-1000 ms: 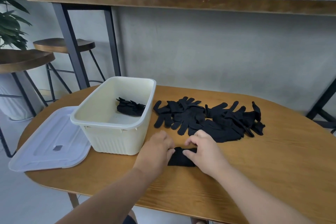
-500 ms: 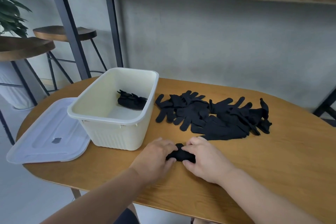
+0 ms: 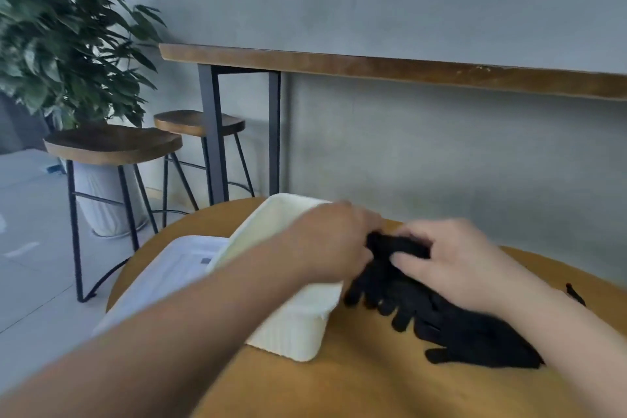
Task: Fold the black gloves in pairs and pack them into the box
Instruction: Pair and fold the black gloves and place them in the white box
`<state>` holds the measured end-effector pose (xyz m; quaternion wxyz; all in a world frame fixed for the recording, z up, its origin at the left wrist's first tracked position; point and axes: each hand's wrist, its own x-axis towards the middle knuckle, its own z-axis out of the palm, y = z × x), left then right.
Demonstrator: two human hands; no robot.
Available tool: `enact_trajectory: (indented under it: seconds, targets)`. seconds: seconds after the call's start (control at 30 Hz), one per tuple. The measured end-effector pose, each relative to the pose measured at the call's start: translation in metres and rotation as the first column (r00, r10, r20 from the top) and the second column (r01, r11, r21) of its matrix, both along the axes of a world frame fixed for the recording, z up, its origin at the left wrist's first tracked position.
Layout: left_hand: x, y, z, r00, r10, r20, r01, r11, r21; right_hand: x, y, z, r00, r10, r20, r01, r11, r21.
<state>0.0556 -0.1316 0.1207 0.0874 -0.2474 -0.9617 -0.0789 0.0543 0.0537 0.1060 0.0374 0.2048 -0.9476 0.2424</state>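
Both hands on folded glove bundle (image 3: 398, 245) above pile's near-box edge: left hand (image 3: 334, 241) and right hand (image 3: 451, 256) pinch it, fingers curled. Box (image 3: 295, 326) just left (interior hidden). Advice: keep fold pinched tight, lower flat into box.

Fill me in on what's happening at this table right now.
A person is packing black gloves. Both hands, the left hand and the right hand, grip a folded bundle of black gloves between them, held up beside the cream plastic box. A loose pile of black gloves lies on the wooden table to the right of the box, not yet folded. The box's white lid lies flat on the box's other side. The picture is blurred, so what the box holds is not visible.
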Motion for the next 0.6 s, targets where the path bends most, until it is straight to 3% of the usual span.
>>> enact_trajectory:
  seconds: [0.1,0.2,0.33,0.47,0.6]
  targets:
    - [-0.051,-0.047,0.029,0.978,0.103,0.181,-0.088,0.992,-0.085,-0.055,-0.056,0.018,1.000,0.015,0.011,-0.015,0.999,0.052]
    - [-0.099,-0.077,0.018,0.913,0.216,0.346,-0.148,0.966,-0.211,-0.107,-0.107,0.008,0.986,0.014,0.166,-0.050,0.974,0.219]
    - [-0.146,-0.087,-0.035,0.864,0.291,0.411,-0.081,0.886,-0.457,-0.159,-0.150,-0.033,0.945,0.001,0.328,-0.167,0.861,0.480]
    - [-0.172,-0.084,-0.087,0.828,0.272,0.490,0.035,0.848,-0.529,-0.185,-0.169,-0.073,0.847,-0.047,0.529,-0.287,0.798,0.530]
    - [-0.189,-0.086,-0.116,0.812,0.274,0.516,0.071,0.830,-0.553,-0.198,-0.175,-0.099,0.811,-0.067,0.581,-0.318,0.783,0.534]
